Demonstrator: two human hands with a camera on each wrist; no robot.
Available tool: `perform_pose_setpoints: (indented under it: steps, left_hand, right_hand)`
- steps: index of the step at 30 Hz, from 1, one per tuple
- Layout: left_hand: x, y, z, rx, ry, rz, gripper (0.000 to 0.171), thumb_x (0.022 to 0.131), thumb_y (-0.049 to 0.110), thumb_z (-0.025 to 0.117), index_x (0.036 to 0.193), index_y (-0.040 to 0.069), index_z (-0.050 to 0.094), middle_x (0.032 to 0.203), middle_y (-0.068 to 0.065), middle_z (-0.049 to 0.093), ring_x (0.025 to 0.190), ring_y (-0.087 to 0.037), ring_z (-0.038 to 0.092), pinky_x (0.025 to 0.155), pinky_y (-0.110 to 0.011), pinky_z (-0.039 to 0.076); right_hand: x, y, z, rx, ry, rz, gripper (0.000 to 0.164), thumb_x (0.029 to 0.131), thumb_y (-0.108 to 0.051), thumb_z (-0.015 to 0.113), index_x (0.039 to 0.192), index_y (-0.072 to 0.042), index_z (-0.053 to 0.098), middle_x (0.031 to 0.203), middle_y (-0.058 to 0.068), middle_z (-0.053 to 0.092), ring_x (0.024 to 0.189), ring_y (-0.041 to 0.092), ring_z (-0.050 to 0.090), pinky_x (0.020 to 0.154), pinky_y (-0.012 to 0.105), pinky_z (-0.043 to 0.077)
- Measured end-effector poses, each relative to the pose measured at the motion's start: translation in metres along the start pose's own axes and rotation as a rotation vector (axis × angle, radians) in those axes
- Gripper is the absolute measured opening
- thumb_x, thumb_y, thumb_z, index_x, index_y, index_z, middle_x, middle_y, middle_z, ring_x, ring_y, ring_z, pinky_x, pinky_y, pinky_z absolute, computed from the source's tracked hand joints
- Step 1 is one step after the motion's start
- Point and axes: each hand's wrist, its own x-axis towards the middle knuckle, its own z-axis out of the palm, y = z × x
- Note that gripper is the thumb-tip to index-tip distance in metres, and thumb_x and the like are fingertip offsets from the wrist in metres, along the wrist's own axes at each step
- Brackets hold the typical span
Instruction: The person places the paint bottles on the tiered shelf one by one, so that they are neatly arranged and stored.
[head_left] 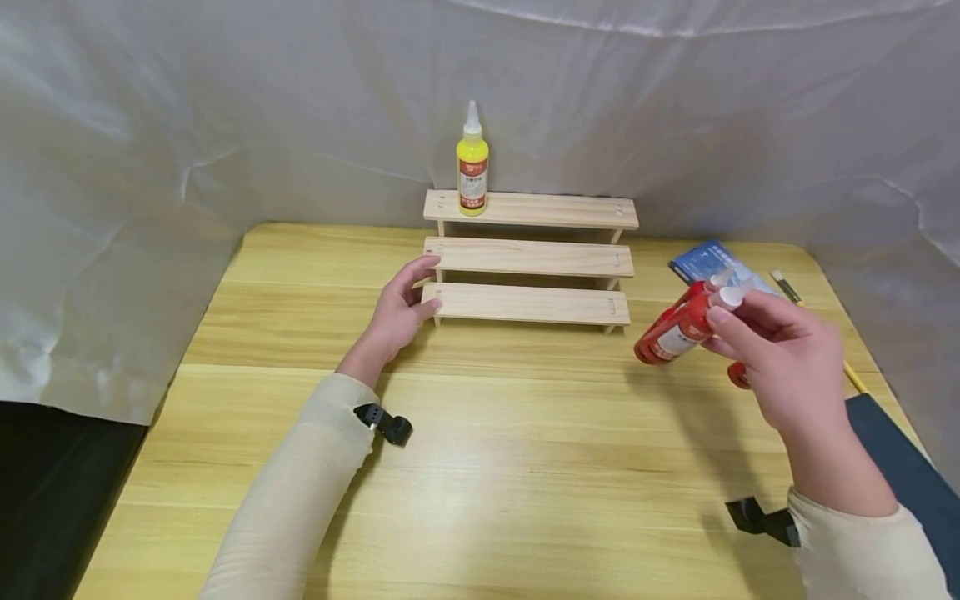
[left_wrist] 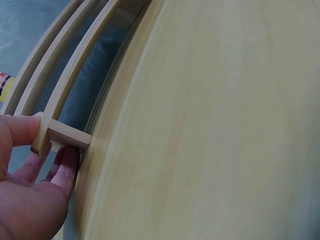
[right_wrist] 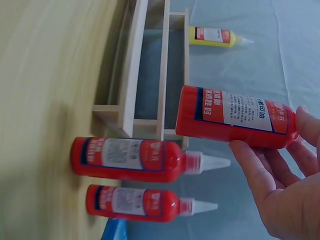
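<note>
My left hand [head_left: 396, 312] grips the left end of a three-step wooden rack [head_left: 528, 302]; in the left wrist view its thumb lies on the front board [left_wrist: 65, 97] with the fingers by the leg below. On the top step, at the left, stands a yellow bottle [head_left: 472, 171] with a white nozzle. Raised over the table to the right of the rack, my right hand [head_left: 806, 375] holds a red bottle [right_wrist: 235, 117] near its nozzle end, tilted. Two more red bottles stand upright beneath it in the right wrist view, one larger-looking [right_wrist: 127, 159] and one beyond [right_wrist: 132, 202].
A blue booklet [head_left: 708, 258] lies at the back right of the wooden table [head_left: 480, 467], near a small brush [head_left: 785, 286]. A yellow pencil [head_left: 855, 377] and a dark flat board [head_left: 900, 475] lie along the right edge. Grey cloth [head_left: 300, 108] hangs behind.
</note>
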Motion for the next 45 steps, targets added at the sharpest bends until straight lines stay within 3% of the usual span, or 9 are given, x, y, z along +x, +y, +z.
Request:
perform_pose_setpoints:
  steps: [4, 8, 18, 25, 29, 39, 45]
  left_hand:
    - [0.0, 0.001, 0.001, -0.004, 0.004, -0.003, 0.065, 0.09, -0.017, 0.061, 0.143, 0.02, 0.054, 0.139, -0.008, 0.051, 0.118, -0.031, 0.054, 0.095, -0.039, 0.047]
    - [0.001, 0.001, 0.002, -0.002, 0.003, -0.001, 0.065, 0.09, -0.017, 0.061, 0.143, 0.021, 0.054, 0.14, -0.007, 0.051, 0.119, -0.031, 0.053, 0.096, -0.039, 0.048]
    - [0.002, 0.001, 0.0, 0.01, 0.006, -0.012, 0.065, 0.091, -0.015, 0.061, 0.143, 0.023, 0.054, 0.14, -0.006, 0.051, 0.12, -0.03, 0.053, 0.096, -0.04, 0.048]
    - [0.0, 0.0, -0.002, 0.008, 0.006, -0.025, 0.066, 0.091, -0.015, 0.061, 0.145, 0.021, 0.052, 0.143, -0.008, 0.049, 0.122, -0.031, 0.052, 0.097, -0.039, 0.047]
    - [0.001, 0.001, -0.003, 0.005, 0.002, -0.026, 0.066, 0.091, -0.016, 0.06, 0.147, 0.018, 0.05, 0.145, -0.009, 0.047, 0.126, -0.031, 0.049, 0.101, -0.041, 0.045]
    - [-0.013, 0.032, 0.002, 0.009, -0.01, -0.023, 0.063, 0.09, -0.018, 0.059, 0.146, 0.009, 0.048, 0.145, -0.014, 0.047, 0.13, -0.037, 0.045, 0.104, -0.042, 0.042]
    - [-0.005, 0.014, 0.001, 0.018, -0.005, -0.044, 0.066, 0.09, -0.017, 0.06, 0.147, 0.015, 0.049, 0.147, -0.01, 0.046, 0.127, -0.035, 0.048, 0.102, -0.042, 0.044]
  right_hand:
    - [0.009, -0.008, 0.005, 0.119, -0.027, -0.04, 0.043, 0.086, -0.016, 0.079, 0.126, -0.004, 0.069, 0.113, 0.008, 0.062, 0.094, 0.011, 0.066, 0.068, 0.023, 0.056]
    - [0.02, -0.018, 0.008, 0.19, -0.05, -0.071, 0.042, 0.085, -0.014, 0.08, 0.125, -0.003, 0.07, 0.11, 0.008, 0.065, 0.094, 0.015, 0.065, 0.069, 0.024, 0.056]
    - [0.05, -0.042, 0.015, 0.13, -0.067, -0.079, 0.045, 0.084, -0.025, 0.08, 0.126, -0.009, 0.071, 0.115, 0.007, 0.066, 0.098, 0.017, 0.062, 0.07, 0.022, 0.055]
    - [0.071, -0.058, 0.028, 0.258, -0.087, -0.079, 0.046, 0.08, -0.023, 0.084, 0.122, -0.008, 0.073, 0.116, 0.01, 0.065, 0.099, 0.019, 0.062, 0.071, 0.026, 0.055]
    - [0.084, -0.068, 0.035, 0.268, -0.102, -0.083, 0.047, 0.078, -0.024, 0.085, 0.121, -0.009, 0.074, 0.119, 0.011, 0.064, 0.102, 0.02, 0.06, 0.071, 0.027, 0.055]
    - [0.122, -0.082, 0.046, 0.291, -0.23, -0.088, 0.048, 0.078, -0.018, 0.086, 0.121, -0.004, 0.072, 0.115, 0.011, 0.065, 0.1, 0.022, 0.062, 0.072, 0.03, 0.055]
    - [0.144, -0.082, 0.048, 0.221, -0.244, -0.054, 0.052, 0.076, -0.023, 0.086, 0.124, -0.006, 0.071, 0.118, 0.009, 0.063, 0.103, 0.021, 0.06, 0.073, 0.028, 0.055]
